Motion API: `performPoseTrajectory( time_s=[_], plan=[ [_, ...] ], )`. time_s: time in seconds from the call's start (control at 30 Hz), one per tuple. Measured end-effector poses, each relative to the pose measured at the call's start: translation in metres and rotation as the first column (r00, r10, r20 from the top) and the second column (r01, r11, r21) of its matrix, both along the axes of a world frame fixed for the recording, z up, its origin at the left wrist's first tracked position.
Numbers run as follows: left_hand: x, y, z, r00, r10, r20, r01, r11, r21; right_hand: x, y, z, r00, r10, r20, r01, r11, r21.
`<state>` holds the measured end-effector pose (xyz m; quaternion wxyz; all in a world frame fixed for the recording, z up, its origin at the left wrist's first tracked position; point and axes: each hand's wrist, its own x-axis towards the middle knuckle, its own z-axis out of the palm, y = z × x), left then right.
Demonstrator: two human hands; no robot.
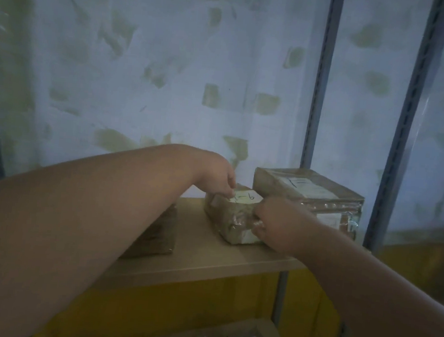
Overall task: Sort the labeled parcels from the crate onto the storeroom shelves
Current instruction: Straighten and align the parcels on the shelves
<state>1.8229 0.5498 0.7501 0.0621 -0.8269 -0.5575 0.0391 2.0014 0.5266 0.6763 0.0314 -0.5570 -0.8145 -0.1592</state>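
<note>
Dimly, both hands grip small parcel (234,217), left hand (218,177) (fingertips on label), right hand (273,225) hiding its end.

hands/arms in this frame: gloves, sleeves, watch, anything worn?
Nothing worn that shows. Both forearms are bare from the frame edge to the wrist, no sleeves in view. Left hand and right hand are ungloved, with no watch, band or ring visible. The light is dim, so small details could be missed.

Handwritten "9-1" on small parcel (234,215) label; larger box (308,193) label illegible.
</note>
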Motion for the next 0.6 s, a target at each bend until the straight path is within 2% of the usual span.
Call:
performPoseTrajectory(
  time_s=[0.1,0.2,0.43,0.6],
  plan=[
    [0.021,0.012,-0.006,0.991,0.053,-0.125,-0.062,0.996,-0.069,0.001,0.007,-0.006,0.997,0.076,0.011,-0.076,0.997,0.015],
    [0.032,0.017,-0.014,0.980,0.108,-0.170,-0.130,0.983,-0.127,0.007,0.010,-0.010,0.986,0.166,-0.030,-0.165,0.985,0.048],
    [0.020,0.013,-0.020,0.979,0.132,-0.154,-0.152,0.980,-0.128,0.016,0.016,-0.017,0.938,0.307,-0.159,-0.292,0.950,0.108],
    [0.011,0.020,-0.011,0.986,0.122,-0.111,-0.136,0.982,-0.130,0.021,0.013,-0.022,0.918,0.329,-0.223,-0.301,0.941,0.153]
  ],
)
